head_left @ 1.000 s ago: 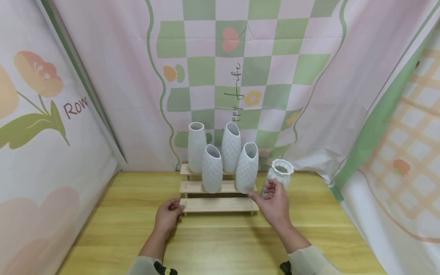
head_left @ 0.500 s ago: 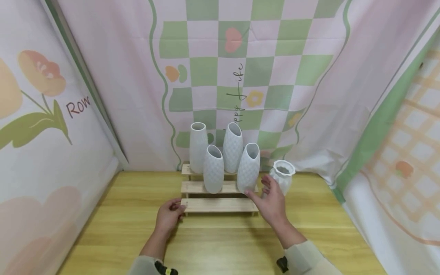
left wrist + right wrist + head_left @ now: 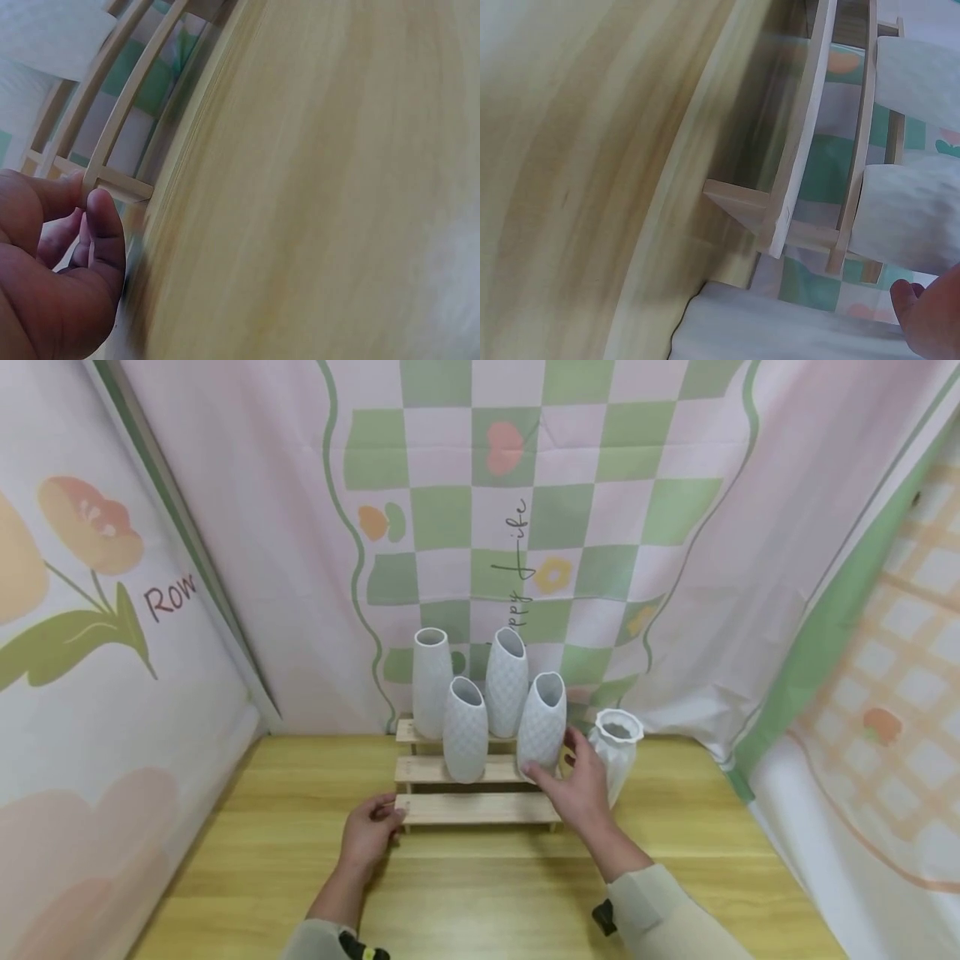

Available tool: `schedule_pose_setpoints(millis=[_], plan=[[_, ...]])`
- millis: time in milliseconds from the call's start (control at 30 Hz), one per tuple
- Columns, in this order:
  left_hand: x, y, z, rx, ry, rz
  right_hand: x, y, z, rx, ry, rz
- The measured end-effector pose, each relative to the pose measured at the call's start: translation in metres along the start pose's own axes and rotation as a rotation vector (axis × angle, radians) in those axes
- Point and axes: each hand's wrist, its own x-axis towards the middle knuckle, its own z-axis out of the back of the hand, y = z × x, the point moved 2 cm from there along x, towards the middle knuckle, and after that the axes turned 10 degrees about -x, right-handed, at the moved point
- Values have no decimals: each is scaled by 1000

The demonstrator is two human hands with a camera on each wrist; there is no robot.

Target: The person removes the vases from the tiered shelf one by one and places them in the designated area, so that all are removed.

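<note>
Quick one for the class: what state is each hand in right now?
Left hand: holding the wooden stand by its lower left end.
Right hand: open, beside the stand's front right vase.

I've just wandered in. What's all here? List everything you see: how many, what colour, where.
wooden table: 1, yellowish, under everything
three-tier stand: 1, pale wood, on the table
top-tier vases: 2, white, at the back
middle-tier vases: 2, white, in front of those
scalloped-rim vase: 1, white, right of the stand
checked cloth: 1, green and pinkish white, behind
flower-print hanging: 1, white and peach, left
plaid-print hanging: 1, white and peach, right
sleeves: 2, light grey-beige, on both arms
wrist straps: 2, black, at the sleeves
left hand: 1, bare, pinching the bottom tier's left end
right hand: 1, bare, at the right middle-tier vase; contact unclear
</note>
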Motion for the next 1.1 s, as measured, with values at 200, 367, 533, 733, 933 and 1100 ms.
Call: schedule_pose_setpoints(millis=[200,367,533,733,933,1100], plan=[[0,0,0,1,3,6,5,0,-3,-19,6,-22],[-2,1,1,-3,6,11,6,1,-5,-30,16,-41],[-1,1,1,-1,5,12,7,0,-8,-29,17,-69],[-1,2,2,2,6,-2,7,0,-11,-29,-7,-55],[-1,2,1,-13,0,-1,6,2,-11,-17,-8,-54],[-3,0,0,-7,-2,-14,4,2,-10,-12,-19,-43]])
